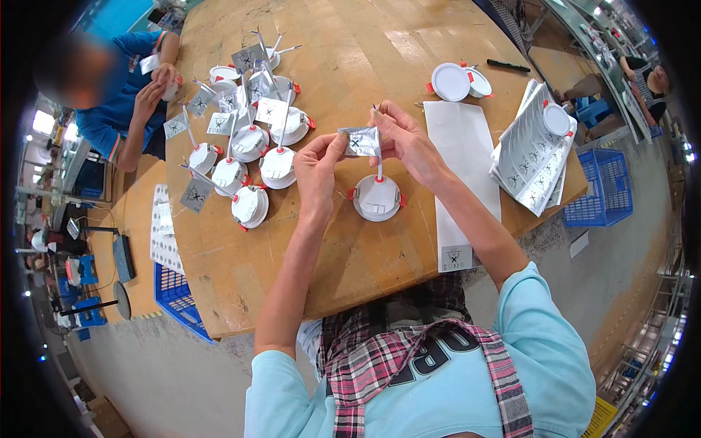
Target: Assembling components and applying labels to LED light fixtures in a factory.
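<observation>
A round white downlight [377,198] with red-tipped clips lies on the table in front of me. Its white cable [380,168] rises from the middle toward my hands. A silver label [361,141] with black print is at the cable's upper part. My left hand [316,174] is closed, thumb and forefinger pinching the label's left end. With its fingers closed around the cable's upper end, my right hand [415,146] is at the label's right side; its fingers partly hide the cable. Several similar downlights [278,168] with silver labels on their cables stand to the left.
On the right lie a long white backing strip [461,168] and a fanned stack of silver label sheets [531,157], with a downlight [556,119] on top. Farther back are two downlights [450,82] and a black pen [509,66]. A co-worker [120,98] handles something white at the left.
</observation>
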Demonstrator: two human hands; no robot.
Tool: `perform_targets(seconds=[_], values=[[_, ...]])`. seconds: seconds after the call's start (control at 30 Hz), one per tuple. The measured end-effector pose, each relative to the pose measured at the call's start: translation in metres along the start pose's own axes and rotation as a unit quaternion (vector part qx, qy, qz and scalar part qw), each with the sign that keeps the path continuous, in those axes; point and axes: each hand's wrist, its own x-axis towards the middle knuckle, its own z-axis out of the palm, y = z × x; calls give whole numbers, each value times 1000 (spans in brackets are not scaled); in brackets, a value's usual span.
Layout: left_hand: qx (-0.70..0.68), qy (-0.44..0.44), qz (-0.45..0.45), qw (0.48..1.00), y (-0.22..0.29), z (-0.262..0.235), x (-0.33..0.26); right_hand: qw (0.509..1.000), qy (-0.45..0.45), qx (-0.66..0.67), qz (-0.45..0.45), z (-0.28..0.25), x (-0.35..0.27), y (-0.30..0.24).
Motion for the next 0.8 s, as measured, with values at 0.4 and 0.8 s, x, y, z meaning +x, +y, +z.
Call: perform_targets(seconds=[0.4, 0.8], values=[[30, 51, 76, 995, 8, 12, -14, 998, 22, 54, 24, -7, 1, -2], [9, 28, 94, 995, 16, 4, -3, 995, 36, -74, -54, -10, 6, 0]])
